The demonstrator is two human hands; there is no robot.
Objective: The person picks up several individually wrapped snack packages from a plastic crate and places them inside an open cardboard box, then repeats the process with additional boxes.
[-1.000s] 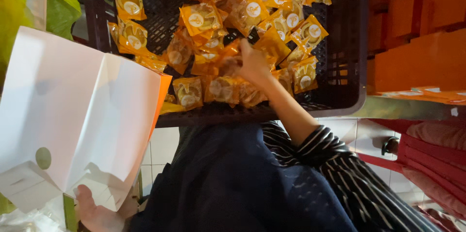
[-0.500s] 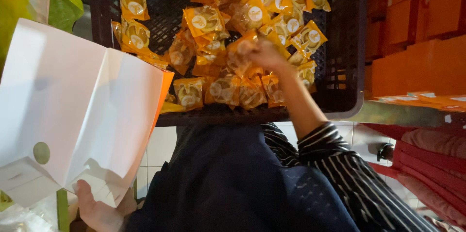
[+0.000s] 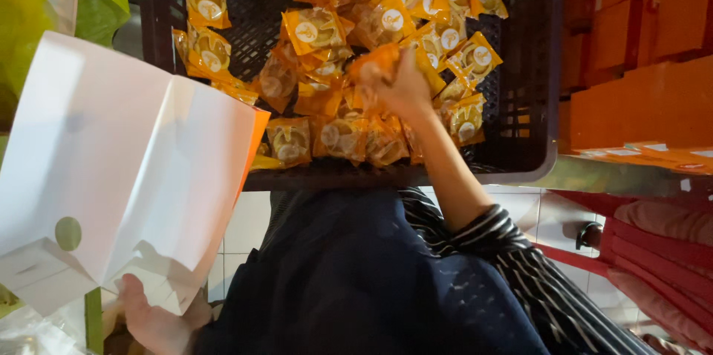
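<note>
Dark plastic crate [image 3: 531,102] walls hem the heap on all sides, open above; right hand [image 3: 401,88] fingers closed around an orange packet [image 3: 375,65], raised just over the packet pile [image 3: 349,132]; left hand [image 3: 152,318] grips the lower edge of a white folded box [image 3: 126,169], well apart from the crate's near rim.

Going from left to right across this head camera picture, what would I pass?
Green plastic bag → white folded paper carton, held from below by the left hand → dark plastic crate of orange snack packets, with the right hand gripping one → stacked orange boxes.
</note>
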